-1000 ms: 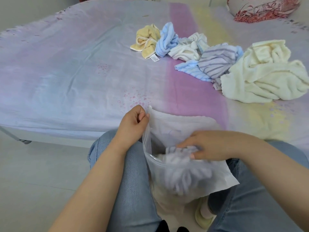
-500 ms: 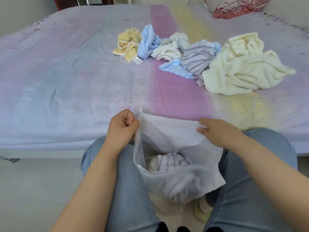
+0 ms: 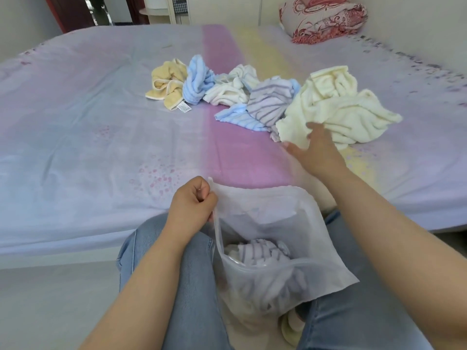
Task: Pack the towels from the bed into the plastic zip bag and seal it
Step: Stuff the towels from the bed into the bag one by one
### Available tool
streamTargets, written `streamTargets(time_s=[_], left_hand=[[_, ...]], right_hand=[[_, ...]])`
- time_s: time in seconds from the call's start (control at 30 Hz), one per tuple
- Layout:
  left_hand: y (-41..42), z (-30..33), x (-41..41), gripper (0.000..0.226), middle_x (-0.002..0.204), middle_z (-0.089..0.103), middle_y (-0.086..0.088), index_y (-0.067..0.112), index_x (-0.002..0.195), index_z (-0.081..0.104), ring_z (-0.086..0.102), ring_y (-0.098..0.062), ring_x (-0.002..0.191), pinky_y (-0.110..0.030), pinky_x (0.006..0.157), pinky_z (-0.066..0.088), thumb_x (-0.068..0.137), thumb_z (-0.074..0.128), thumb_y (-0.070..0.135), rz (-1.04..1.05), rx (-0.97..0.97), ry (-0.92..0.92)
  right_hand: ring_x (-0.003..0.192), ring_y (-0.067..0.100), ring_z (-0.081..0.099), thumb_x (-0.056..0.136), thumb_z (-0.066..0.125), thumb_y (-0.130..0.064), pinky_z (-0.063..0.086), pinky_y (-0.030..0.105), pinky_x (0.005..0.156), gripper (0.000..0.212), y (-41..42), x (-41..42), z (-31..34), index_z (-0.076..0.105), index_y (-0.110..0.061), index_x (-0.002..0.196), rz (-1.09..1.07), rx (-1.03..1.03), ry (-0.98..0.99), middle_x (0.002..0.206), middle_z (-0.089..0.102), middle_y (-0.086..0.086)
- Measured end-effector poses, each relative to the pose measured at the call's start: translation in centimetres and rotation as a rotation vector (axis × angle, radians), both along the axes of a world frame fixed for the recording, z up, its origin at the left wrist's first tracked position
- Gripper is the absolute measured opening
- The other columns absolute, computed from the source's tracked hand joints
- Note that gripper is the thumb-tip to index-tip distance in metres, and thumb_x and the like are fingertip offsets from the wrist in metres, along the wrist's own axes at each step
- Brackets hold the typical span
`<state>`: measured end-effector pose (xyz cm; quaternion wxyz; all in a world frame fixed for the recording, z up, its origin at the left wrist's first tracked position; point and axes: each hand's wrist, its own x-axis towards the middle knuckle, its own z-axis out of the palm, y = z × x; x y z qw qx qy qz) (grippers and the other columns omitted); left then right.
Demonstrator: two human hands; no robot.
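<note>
A frosted plastic zip bag [image 3: 267, 223] hangs open between my knees, with a purple-striped towel [image 3: 262, 251] lying inside it. My left hand [image 3: 192, 200] pinches the bag's left top corner. My right hand [image 3: 313, 147] reaches onto the bed, its fingers spread on the near edge of a large cream towel [image 3: 346, 109]. Left of that lie a grey-striped towel [image 3: 270, 99], a blue-striped towel [image 3: 240, 120], a white towel [image 3: 232, 89], a light blue towel [image 3: 198, 82] and a yellow towel [image 3: 168, 84].
The bed [image 3: 88, 137] has a pale purple, pink and yellow sheet. A red patterned pillow [image 3: 326, 18] lies at its far right corner. My legs in blue jeans [image 3: 192, 286] flank the bag above a grey floor [image 3: 50, 304].
My right hand left the bag's mouth and reached forward to the cream towel on the bed. My left hand kept its hold on the bag's corner. The view tilted up.
</note>
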<state>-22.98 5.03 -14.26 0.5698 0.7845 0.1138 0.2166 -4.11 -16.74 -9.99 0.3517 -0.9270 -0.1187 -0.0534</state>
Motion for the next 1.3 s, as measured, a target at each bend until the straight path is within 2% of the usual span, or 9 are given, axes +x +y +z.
streamTargets(time_s=[0.13,0.23,0.3,0.6,0.73,0.83,0.97,1.17,1.3], left_hand=[[-0.4,-0.1,0.3,0.042,0.046,0.035,0.014,0.027,0.06,0.032,0.04,-0.007,0.036,-0.017,0.04,0.035,0.08,0.053,-0.003,0.022,-0.025,-0.008],[-0.3,-0.4,0.4,0.04,0.045,0.034,0.01,0.024,0.062,0.032,0.034,-0.006,0.037,-0.018,0.04,0.035,0.08,0.052,-0.005,0.071,-0.036,-0.015],[-0.2,-0.5,0.4,0.038,0.042,0.035,0.012,0.023,0.063,0.033,0.034,-0.005,0.035,-0.017,0.04,0.035,0.08,0.051,-0.005,0.081,-0.033,-0.016],[0.0,-0.7,0.7,0.034,0.042,0.038,0.011,0.023,0.066,0.037,0.037,-0.008,0.035,-0.023,0.041,0.038,0.082,0.052,-0.002,0.067,-0.024,-0.006],[0.2,-0.7,0.5,0.035,0.041,0.038,0.012,0.027,0.064,0.037,0.035,-0.007,0.036,-0.026,0.041,0.039,0.082,0.052,0.0,0.067,-0.012,-0.007],[0.2,-0.7,0.3,0.037,0.04,0.038,0.013,0.029,0.064,0.037,0.034,-0.005,0.035,-0.024,0.041,0.038,0.081,0.052,0.0,0.067,-0.003,-0.004],[0.2,-0.7,0.5,0.035,0.04,0.039,0.012,0.026,0.065,0.037,0.036,-0.005,0.035,-0.025,0.042,0.039,0.083,0.052,0.0,0.059,0.002,-0.002],[0.3,-0.9,0.5,0.035,0.041,0.038,0.011,0.025,0.065,0.036,0.036,-0.007,0.036,-0.023,0.041,0.039,0.082,0.052,-0.001,0.056,0.009,-0.019],[0.2,-0.8,0.5,0.038,0.04,0.038,0.012,0.028,0.064,0.037,0.037,-0.006,0.036,-0.021,0.041,0.039,0.082,0.052,-0.002,0.073,0.002,-0.018]], right_hand=[[0.125,0.036,0.043,0.081,0.061,-0.053,0.039,0.046,0.097,0.077,-0.3,4.4,-1.3,0.034,-0.009,0.138,-0.049,-0.252,0.091,0.139,0.041,0.016],[0.09,0.028,0.056,0.088,0.056,-0.035,0.039,0.034,0.07,0.02,-0.4,4.1,-2.7,0.053,-0.016,0.084,0.03,-0.209,0.005,0.097,0.061,0.013],[0.08,0.021,0.047,0.085,0.061,-0.029,0.032,0.03,0.066,0.03,-0.3,2.5,-2.8,0.04,-0.027,0.064,0.09,-0.05,-0.057,0.083,0.049,0.008],[0.13,0.018,0.03,0.073,0.079,-0.03,0.026,0.033,0.105,0.023,2.0,-4.7,0.5,0.058,-0.021,0.067,0.341,0.287,-0.106,0.143,0.033,-0.009],[0.143,0.033,0.01,0.074,0.071,-0.045,0.018,0.051,0.111,0.035,1.3,-0.7,0.1,0.062,-0.024,0.1,-0.026,-0.119,-0.211,0.157,0.014,0.004],[0.14,0.036,0.015,0.076,0.066,-0.05,0.026,0.053,0.108,0.064,0.0,0.8,-2.4,0.045,-0.022,0.129,-0.096,-0.273,0.18,0.153,0.018,0.012],[0.113,0.042,0.044,0.081,0.06,-0.029,0.038,0.043,0.087,0.049,-0.4,1.0,-3.5,0.044,-0.009,0.122,-0.074,-0.294,0.057,0.122,0.049,0.019],[0.082,0.009,0.052,0.08,0.06,-0.007,0.038,0.011,0.062,0.018,-1.0,-1.8,0.1,0.05,-0.018,0.09,0.041,0.38,-0.112,0.092,0.056,-0.008],[0.083,-0.003,0.053,0.072,0.06,-0.006,0.045,0.018,0.072,0.03,-0.3,-5.4,4.2,0.051,-0.029,0.089,0.144,0.843,-0.142,0.094,0.056,-0.015]])
